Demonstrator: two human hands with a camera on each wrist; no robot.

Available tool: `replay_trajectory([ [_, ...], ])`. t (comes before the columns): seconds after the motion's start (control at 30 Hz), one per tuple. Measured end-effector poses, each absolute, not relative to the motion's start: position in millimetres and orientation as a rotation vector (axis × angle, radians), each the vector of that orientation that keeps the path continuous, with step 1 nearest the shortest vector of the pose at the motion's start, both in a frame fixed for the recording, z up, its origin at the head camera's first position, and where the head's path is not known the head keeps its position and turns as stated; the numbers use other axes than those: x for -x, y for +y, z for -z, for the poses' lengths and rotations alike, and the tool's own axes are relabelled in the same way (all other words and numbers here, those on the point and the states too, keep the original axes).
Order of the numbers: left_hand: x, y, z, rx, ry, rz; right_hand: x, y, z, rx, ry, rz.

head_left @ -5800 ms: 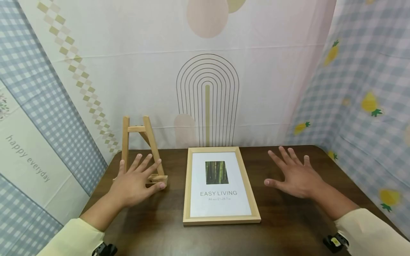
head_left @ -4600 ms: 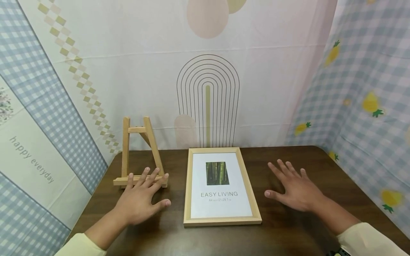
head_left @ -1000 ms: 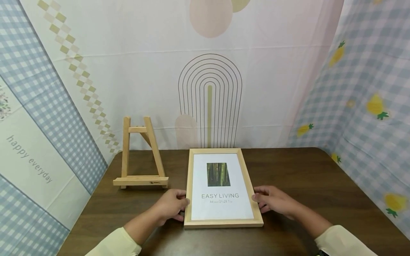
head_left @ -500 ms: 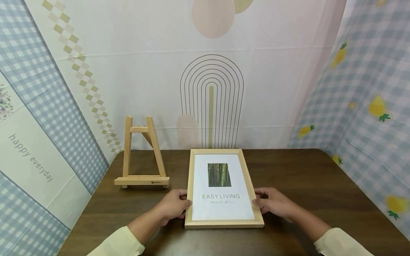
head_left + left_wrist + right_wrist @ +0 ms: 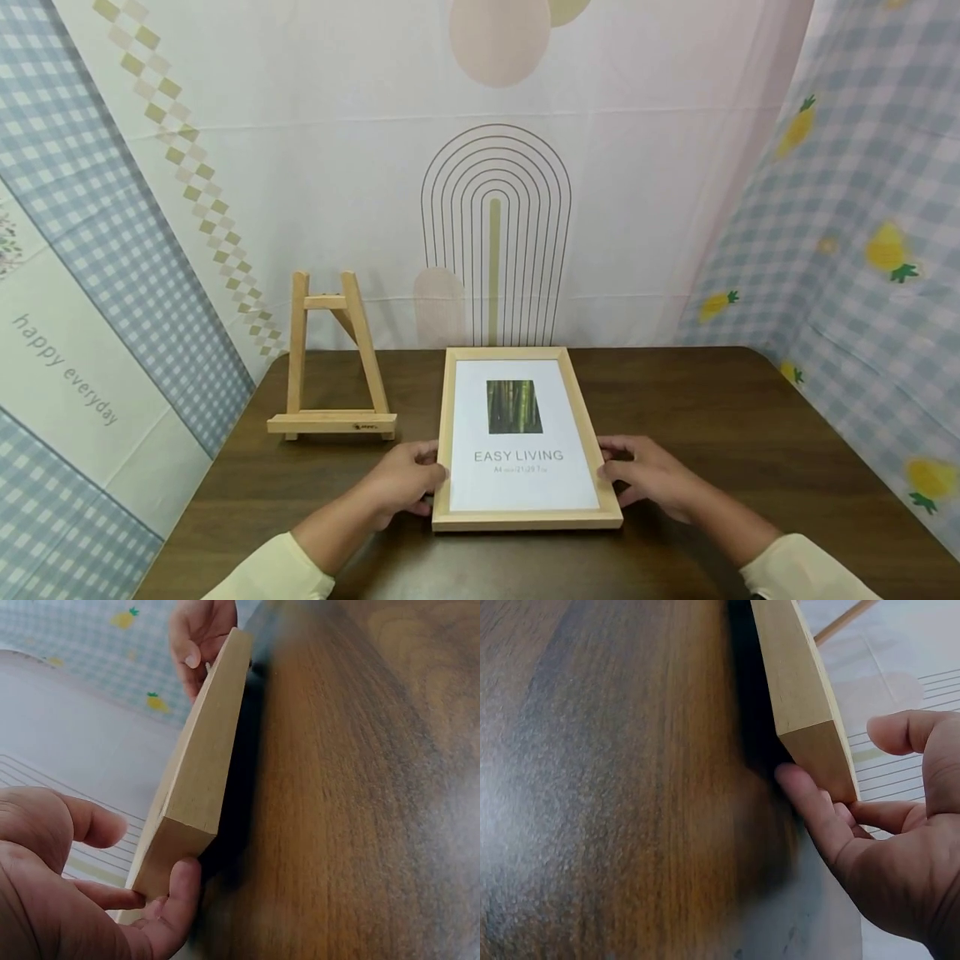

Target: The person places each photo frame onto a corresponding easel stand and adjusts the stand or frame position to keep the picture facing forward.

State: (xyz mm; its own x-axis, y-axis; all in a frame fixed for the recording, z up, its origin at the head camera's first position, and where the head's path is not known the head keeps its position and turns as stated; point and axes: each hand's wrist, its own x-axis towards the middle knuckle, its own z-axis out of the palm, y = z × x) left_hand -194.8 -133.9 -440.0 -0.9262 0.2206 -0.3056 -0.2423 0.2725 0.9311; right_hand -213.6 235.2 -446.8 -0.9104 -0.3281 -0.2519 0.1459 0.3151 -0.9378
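A picture frame (image 5: 519, 521) in light wood lies face up at the table's middle, showing a bamboo picture and the words EASY LIVING. My left hand (image 5: 405, 482) holds its left side near the front corner. At the opposite side, my right hand (image 5: 647, 475) grips the right edge. In the left wrist view, curled fingers (image 5: 180, 900) reach under the frame's edge (image 5: 206, 765), with a dark band beneath it. The right wrist view likewise has fingers (image 5: 810, 799) against the side and underside of the frame (image 5: 802, 667). The fingertips farthest under the frame are hidden.
A small wooden easel (image 5: 333, 423) with a front ledge stands to the left of the frame. Both rest on a dark brown table (image 5: 720, 417). A printed cloth (image 5: 637, 208) hangs behind the table, with checked cloth (image 5: 862, 333) at the right.
Earlier, both hands were spread wide, apart from the frame. They came inward and took hold of its two sides. Over the last half second they have barely moved.
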Motion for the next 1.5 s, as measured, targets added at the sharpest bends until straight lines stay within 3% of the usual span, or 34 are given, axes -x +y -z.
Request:
replay_trajectory([
  [0.53, 194, -152, 439, -0.023, 1.802, -1.866, 213, 246, 438, 0.179, 1.891, 1.674],
  [1.5, 206, -159, 449, -0.027, 1.671, -1.908, 218, 255, 449, 0.21, 1.727, 1.787],
])
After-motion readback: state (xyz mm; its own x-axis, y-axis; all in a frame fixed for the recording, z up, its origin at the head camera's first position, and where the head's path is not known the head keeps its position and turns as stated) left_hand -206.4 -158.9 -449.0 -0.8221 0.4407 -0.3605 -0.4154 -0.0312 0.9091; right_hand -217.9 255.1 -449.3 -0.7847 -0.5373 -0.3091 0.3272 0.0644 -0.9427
